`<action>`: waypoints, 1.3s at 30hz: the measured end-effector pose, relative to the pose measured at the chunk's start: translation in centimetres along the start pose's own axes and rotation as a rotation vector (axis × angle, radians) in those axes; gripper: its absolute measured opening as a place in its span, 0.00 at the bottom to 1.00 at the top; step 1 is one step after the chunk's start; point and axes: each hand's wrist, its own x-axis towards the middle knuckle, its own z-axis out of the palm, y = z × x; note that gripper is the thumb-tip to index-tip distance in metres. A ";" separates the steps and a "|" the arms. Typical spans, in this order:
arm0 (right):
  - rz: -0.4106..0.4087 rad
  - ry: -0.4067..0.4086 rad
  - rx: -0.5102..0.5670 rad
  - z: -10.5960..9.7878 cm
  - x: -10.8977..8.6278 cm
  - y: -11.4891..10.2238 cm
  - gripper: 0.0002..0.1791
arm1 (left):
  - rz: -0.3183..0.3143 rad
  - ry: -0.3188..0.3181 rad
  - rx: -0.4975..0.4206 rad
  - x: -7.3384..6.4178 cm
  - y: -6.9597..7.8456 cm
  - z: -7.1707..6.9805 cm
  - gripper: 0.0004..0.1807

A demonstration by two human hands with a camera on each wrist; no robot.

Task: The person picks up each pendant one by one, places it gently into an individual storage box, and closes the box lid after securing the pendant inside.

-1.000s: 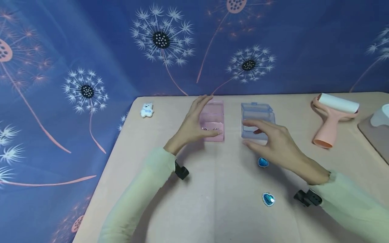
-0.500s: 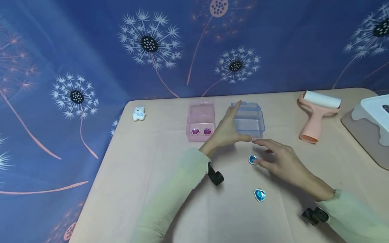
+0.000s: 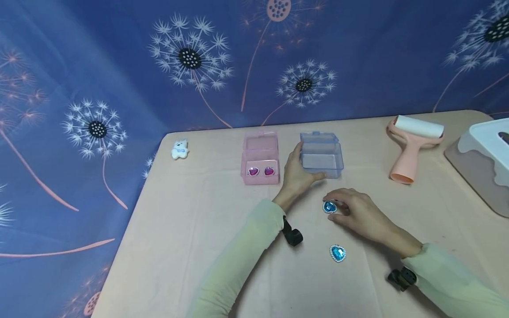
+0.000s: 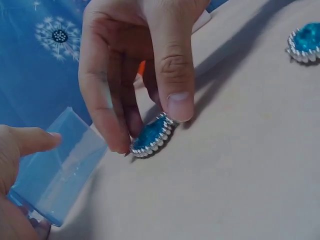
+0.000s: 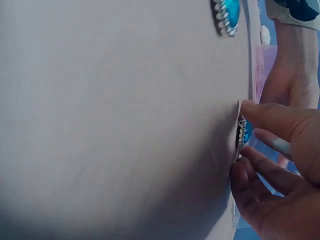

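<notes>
My right hand (image 3: pixel 359 216) pinches a blue heart-shaped gem (image 3: pixel 329 206) with a beaded silver rim, thumb at one end and fingertips at the other. In the left wrist view that gem (image 4: pixel 152 137) is tilted, close over the tablecloth. My left hand (image 3: pixel 297 176) holds the near left corner of an open, see-through blue plastic box (image 3: pixel 324 161), its thumb along the front and its fingers at the left side. A second blue heart gem (image 3: pixel 338 253) lies nearer on the cloth; the right wrist view shows this gem (image 5: pixel 230 12) at the top.
Left of the blue box stands an open pink box (image 3: pixel 260 154) with two magenta heart gems (image 3: pixel 253 171) in its front compartment. A white bear figure (image 3: pixel 180 149) sits at the back left. At the right are a pink lint roller (image 3: pixel 413 148) and a white-and-grey container (image 3: pixel 483 152).
My left hand has moved right from the pink box to the blue box. My right hand has come down from the blue box and taken hold of the upper blue gem.
</notes>
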 end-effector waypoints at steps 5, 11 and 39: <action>0.001 -0.029 -0.031 0.0 0.2 0.1 0.16 | 0.022 0.013 -0.019 0.3 -0.5 0.2 0.59; -0.022 -0.027 -0.037 0.1 0.6 0.4 0.16 | 0.030 -0.006 0.016 0.7 -0.6 0.0 0.57; -0.160 0.345 -0.051 -4.6 3.5 -2.2 0.18 | 0.059 -0.006 0.085 1.1 -1.0 0.2 0.55</action>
